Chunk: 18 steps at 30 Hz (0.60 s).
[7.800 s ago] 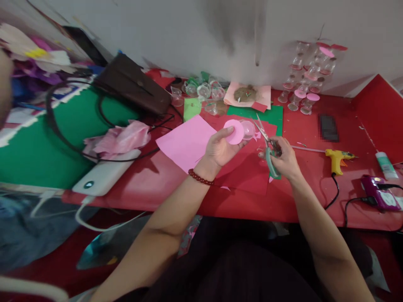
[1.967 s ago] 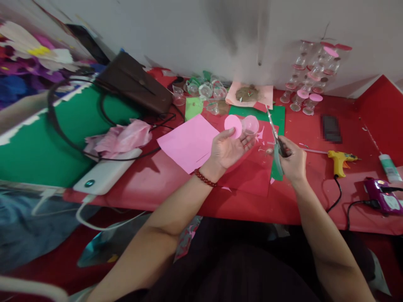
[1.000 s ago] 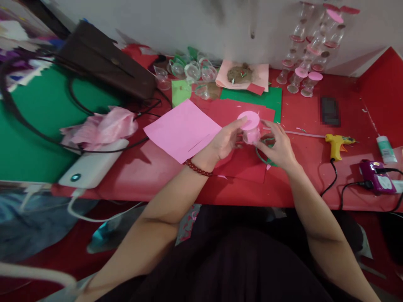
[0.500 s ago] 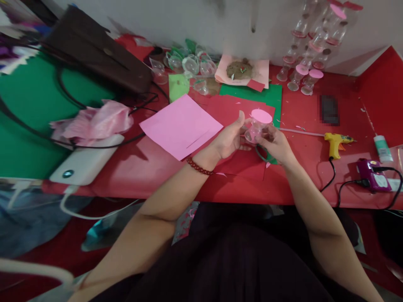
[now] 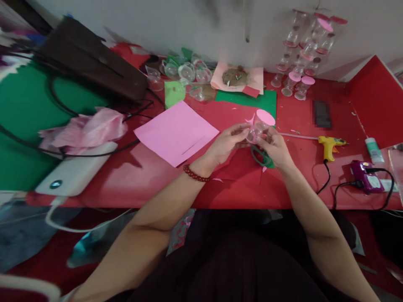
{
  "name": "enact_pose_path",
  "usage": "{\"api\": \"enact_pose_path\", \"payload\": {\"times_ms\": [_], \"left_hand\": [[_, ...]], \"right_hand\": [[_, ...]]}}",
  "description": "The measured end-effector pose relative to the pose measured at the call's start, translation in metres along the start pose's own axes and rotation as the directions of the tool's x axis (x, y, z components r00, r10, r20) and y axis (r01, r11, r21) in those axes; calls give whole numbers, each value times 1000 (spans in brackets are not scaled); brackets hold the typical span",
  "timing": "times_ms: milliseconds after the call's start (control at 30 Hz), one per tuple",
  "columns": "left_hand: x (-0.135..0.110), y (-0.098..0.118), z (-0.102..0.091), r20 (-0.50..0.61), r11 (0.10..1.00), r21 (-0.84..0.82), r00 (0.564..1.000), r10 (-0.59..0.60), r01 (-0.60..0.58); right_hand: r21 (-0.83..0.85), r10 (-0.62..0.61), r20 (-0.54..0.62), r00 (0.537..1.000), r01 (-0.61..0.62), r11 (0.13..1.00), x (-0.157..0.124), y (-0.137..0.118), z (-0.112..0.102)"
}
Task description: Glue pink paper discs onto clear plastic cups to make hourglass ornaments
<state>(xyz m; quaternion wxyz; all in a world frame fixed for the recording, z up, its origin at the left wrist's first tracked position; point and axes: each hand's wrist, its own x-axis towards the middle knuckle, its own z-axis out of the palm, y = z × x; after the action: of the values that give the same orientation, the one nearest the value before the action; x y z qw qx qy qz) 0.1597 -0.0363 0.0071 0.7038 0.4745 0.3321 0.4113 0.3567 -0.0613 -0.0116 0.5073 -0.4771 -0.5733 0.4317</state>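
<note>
Both my hands hold a small clear plastic cup (image 5: 256,129) above the red table (image 5: 126,180). A pink paper circle (image 5: 265,117) covers the cup's mouth, tilted up and to the right. My left hand (image 5: 227,142) pinches the cup's base from the left, with a red bead bracelet (image 5: 193,174) on its wrist. My right hand (image 5: 274,145) grips the cup from the right. Green-handled scissors (image 5: 260,156) lie on the table under my right hand, partly hidden.
A pink paper sheet (image 5: 176,132) lies left of my hands, with red (image 5: 229,115) and green sheets (image 5: 252,100) behind. Clear cups (image 5: 185,73) and pink-capped cups (image 5: 297,84) stand at the back. A yellow glue gun (image 5: 329,145), purple device (image 5: 367,181), brown bag (image 5: 91,58) and white device (image 5: 71,172) are around.
My right hand put the scissors down on the table and joined the left on the cup. The pink circle now sits over the cup's mouth. The view shifted slightly.
</note>
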Motion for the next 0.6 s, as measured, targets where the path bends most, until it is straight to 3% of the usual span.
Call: {"api": "enact_pose_path", "payload": {"times_ms": [200, 467, 600], "left_hand": [[-1, -3, 4, -9, 993, 71, 996, 92, -91], [-1, -12, 6, -16, 974, 165, 987, 158, -153], [0, -17, 2, -64, 881, 413, 957, 282, -232]], "right_hand": [[-9, 12, -14, 1000, -12, 1000, 1, 2, 1], [-106, -30, -117, 993, 18, 994, -2, 4, 8], [-59, -2, -248, 969, -13, 998, 7, -11, -11]]}}
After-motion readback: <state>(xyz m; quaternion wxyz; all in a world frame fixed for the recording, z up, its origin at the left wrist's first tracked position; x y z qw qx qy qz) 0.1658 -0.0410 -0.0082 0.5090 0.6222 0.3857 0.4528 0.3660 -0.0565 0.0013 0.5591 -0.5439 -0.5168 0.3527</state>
